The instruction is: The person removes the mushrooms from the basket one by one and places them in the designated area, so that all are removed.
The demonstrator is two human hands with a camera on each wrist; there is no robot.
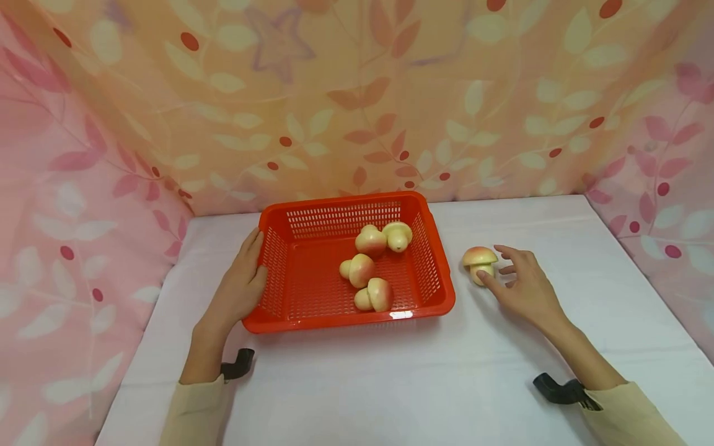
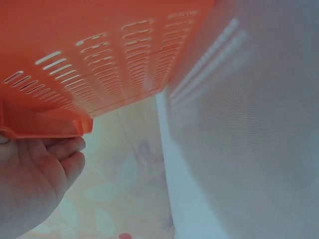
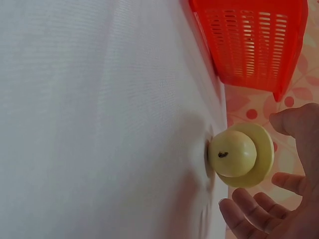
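Note:
A red plastic basket [image 1: 312, 272] stands on the white-covered table. My left hand [image 1: 237, 291] grips its left rim; in the left wrist view the fingers [image 2: 70, 159] curl under the rim's edge. Several model mushrooms with cream stems and pink-tinged caps, such as one mushroom [image 1: 381, 295], lie in its right half. To the right of the basket, a single mushroom [image 1: 480, 257] rests on the cloth, stem toward me. Around its right side my right hand [image 1: 527, 291] is spread, thumb and fingers apart. The right wrist view shows a gap between this mushroom [image 3: 234, 152] and the fingers.
A patterned curtain [image 1: 357, 111] hangs behind the table and along both sides. White cloth [image 1: 379, 384] covers the tabletop in front of the basket. Black wrist mounts [image 1: 560, 390] sit at both sleeves.

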